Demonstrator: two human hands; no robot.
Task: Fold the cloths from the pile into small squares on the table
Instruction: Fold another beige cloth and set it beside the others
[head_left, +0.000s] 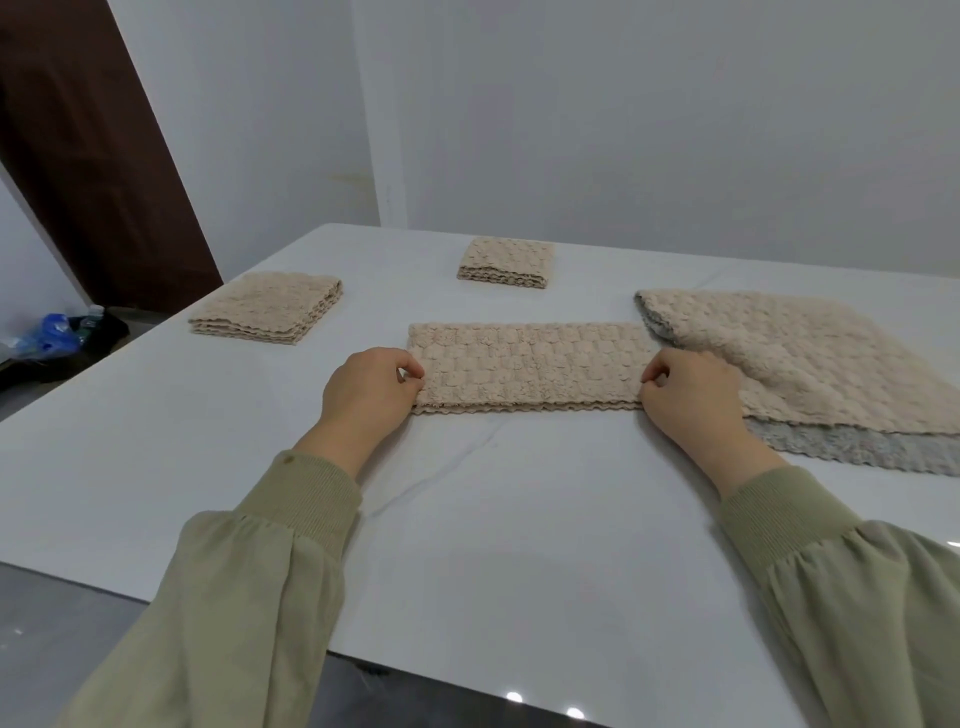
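Observation:
A beige textured cloth (530, 364) lies folded into a long strip at the middle of the white table (493, 545). My left hand (369, 389) pinches its left end and my right hand (691, 389) pinches its right end. To the right lies the pile (810, 358) of flat cloths, a beige one on top of a grey one. Two folded beige squares rest farther back: one at the left (267, 306), a smaller one (506, 261) at the far middle.
The table's near edge runs just below my sleeves. A brown door stands at the back left, with dark bags and blue plastic (52, 332) on the floor beside it. A white wall closes the far side.

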